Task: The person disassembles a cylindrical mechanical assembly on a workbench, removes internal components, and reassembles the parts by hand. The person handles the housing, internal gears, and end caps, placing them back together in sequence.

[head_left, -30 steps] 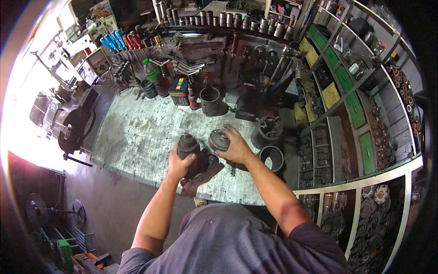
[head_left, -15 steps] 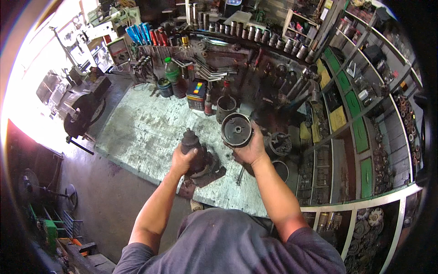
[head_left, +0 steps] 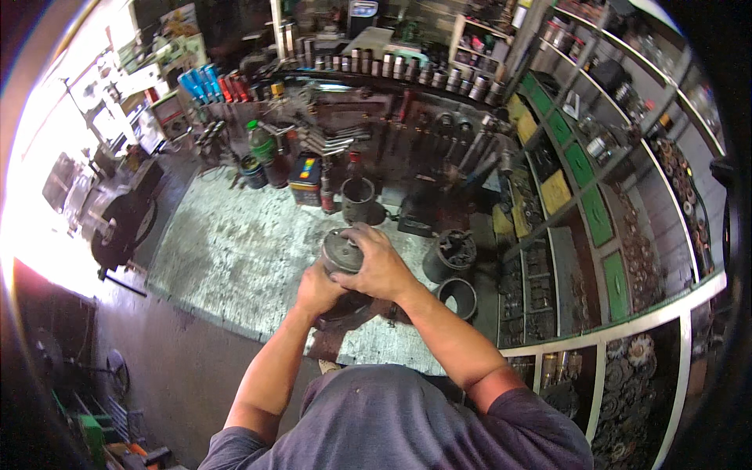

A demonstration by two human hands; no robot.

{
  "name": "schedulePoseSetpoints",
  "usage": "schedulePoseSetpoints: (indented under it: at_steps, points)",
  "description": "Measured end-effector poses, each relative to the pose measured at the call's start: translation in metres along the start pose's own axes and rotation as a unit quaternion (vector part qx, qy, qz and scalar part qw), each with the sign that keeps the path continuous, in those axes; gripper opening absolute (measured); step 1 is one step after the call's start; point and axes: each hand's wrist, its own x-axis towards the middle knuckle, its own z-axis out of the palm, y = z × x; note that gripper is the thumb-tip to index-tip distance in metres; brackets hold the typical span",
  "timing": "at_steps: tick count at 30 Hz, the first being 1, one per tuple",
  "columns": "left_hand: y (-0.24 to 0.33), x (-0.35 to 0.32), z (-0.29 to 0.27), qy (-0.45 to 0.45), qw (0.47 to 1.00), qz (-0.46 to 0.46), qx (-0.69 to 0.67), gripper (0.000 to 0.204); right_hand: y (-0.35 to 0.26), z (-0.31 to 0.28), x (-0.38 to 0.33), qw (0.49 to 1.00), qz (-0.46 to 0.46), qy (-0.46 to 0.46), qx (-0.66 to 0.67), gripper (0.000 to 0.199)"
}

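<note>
A round grey metal cover point(head_left: 341, 252), shaped like a shallow drum with its flat face up, is in my right hand point(head_left: 382, 268), the fingers curled over its top and side. Just below it, my left hand point(head_left: 318, 290) is closed at the cover's lower side, around the dark metal shaft part, which the cover and hands now hide. Beneath both hands, a dark metal base piece point(head_left: 345, 310) shows in part on the bench. Whether the cover touches the shaft inside cannot be seen.
The worn, pale workbench point(head_left: 227, 243) carries an open metal cylinder point(head_left: 358, 202), a dark box point(head_left: 306, 178) and a green-capped bottle point(head_left: 262, 142) behind the hands. To the right stand a tin of parts point(head_left: 450, 254) and an open ring point(head_left: 457, 298). Shelves point(head_left: 580, 180) line the right.
My right hand has brought the cover left and turned it from open side up to flat face up, over the shaft in my left hand. The view has shifted slightly.
</note>
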Motion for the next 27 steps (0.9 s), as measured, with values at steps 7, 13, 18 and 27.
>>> schedulePoseSetpoints:
  at_steps: [7, 13, 18, 27]
  points:
    - [-0.005, 0.011, 0.006, -0.004, 1.0, 0.007, 0.017, 0.078, 0.019, -0.011, 0.008, 0.974, 0.091, -0.047, 0.202, 0.095]
    - [-0.009, 0.004, 0.005, 0.026, 0.999, 0.037, 0.02, 0.08, 0.026, -0.01, 0.017, 0.996, 0.032, -0.024, 0.074, 0.097]
    - [-0.007, 0.001, 0.001, 0.029, 0.999, 0.01, 0.015, 0.073, 0.029, -0.001, 0.024, 0.988, 0.032, -0.116, 0.098, 0.096]
    - [-0.015, -0.004, 0.002, 0.044, 0.999, 0.024, 0.005, 0.073, 0.024, 0.01, 0.014, 0.982, 0.075, -0.056, 0.165, 0.116]
